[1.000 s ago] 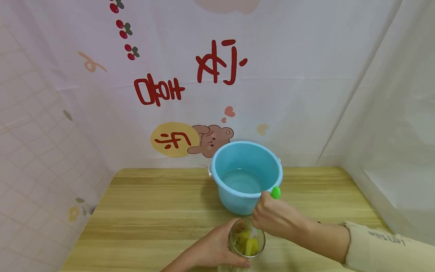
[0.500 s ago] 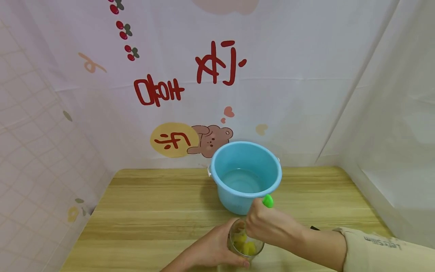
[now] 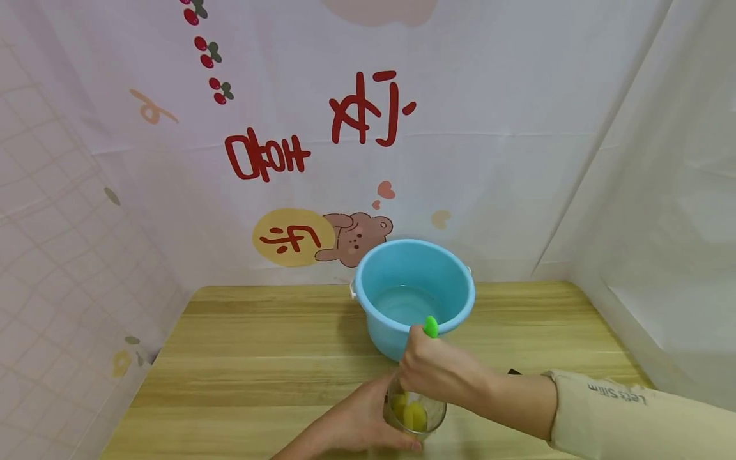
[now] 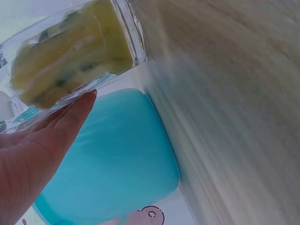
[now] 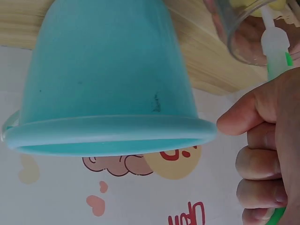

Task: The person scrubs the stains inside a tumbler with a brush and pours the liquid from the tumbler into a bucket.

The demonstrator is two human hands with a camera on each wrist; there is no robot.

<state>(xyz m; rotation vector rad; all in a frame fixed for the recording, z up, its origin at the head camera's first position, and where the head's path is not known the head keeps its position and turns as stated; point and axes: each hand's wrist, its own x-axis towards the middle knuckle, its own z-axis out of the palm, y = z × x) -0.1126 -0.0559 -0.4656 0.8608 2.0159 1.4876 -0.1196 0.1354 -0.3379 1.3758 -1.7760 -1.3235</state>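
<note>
Low in the head view, my left hand (image 3: 365, 415) grips a clear drinking glass (image 3: 438, 414) from its left side, thumb near and fingers behind. My right hand (image 3: 439, 367) is wrapped round the handle of a cup brush (image 5: 275, 42); a green tip shows above the fist. Its white shaft runs down into the glass mouth in the right wrist view. A soft yellow mass with darker streaks, apparently the sponge head (image 4: 70, 56), fills much of the glass in the left wrist view. The right fist covers part of the rim.
A light-blue bucket (image 3: 376, 322) with shallow water stands just behind the hands. Wood-grain table (image 3: 259, 358) lies beneath. A printed white cloth (image 3: 489, 179) hangs at the back and sides. Behind the right forearm a small black thing (image 3: 514, 372) shows.
My right hand has moved left over the glass, the brush handle moving with it; its green tip dipped, then rose. The yellow mass has shifted inside. My left hand and the glass stay nearly still.
</note>
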